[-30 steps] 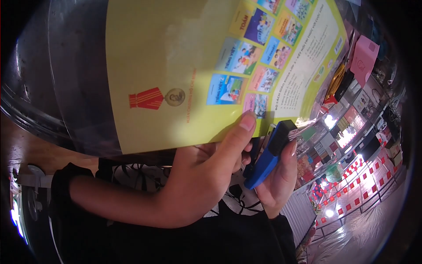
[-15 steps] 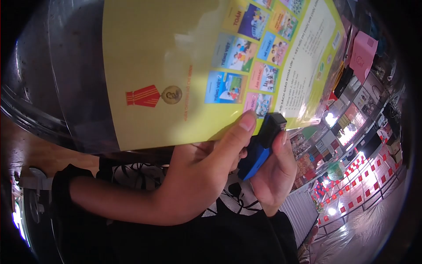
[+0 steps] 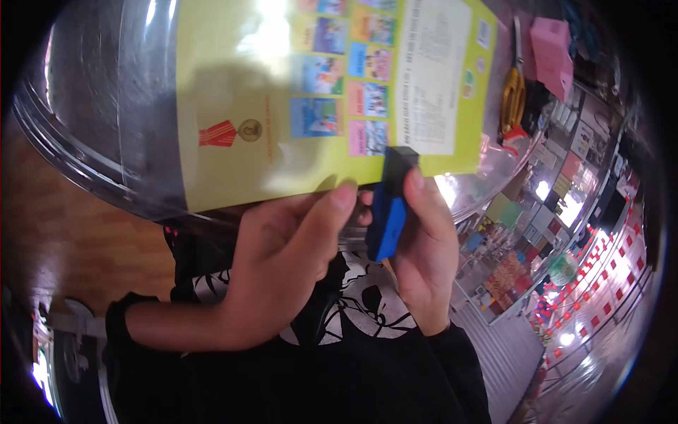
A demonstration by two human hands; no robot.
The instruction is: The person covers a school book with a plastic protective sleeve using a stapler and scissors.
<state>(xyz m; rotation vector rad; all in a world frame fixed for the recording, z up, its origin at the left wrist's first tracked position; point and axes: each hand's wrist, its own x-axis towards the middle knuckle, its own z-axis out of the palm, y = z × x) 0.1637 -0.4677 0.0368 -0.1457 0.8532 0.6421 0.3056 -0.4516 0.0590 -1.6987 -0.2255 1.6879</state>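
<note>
A yellow-green book (image 3: 233, 169) with small printed cover pictures and a red medal lies tilted before me, under shiny clear plastic. My left hand (image 3: 282, 247) pinches the book's near edge, thumb on top and the other fingers underneath. In my right hand (image 3: 427, 247) is a small blue and black stapler (image 3: 388, 212), its black end over the same edge, just right of my left thumb. My right thumb presses against the black end. Most of my right fingers are hidden behind the stapler.
Yellow-handled scissors (image 3: 514, 102) lie beyond the book's right side, near a pink box (image 3: 552, 56). Clear plastic with a curved edge (image 3: 78, 166) spreads beneath and left of the book. A wooden floor (image 3: 85, 233) shows at left; shelves of goods stand at right.
The book shows smaller and further up in view, and the scissors now show fully. Both hands have shifted left and up in view, with the stapler still at the book's edge.
</note>
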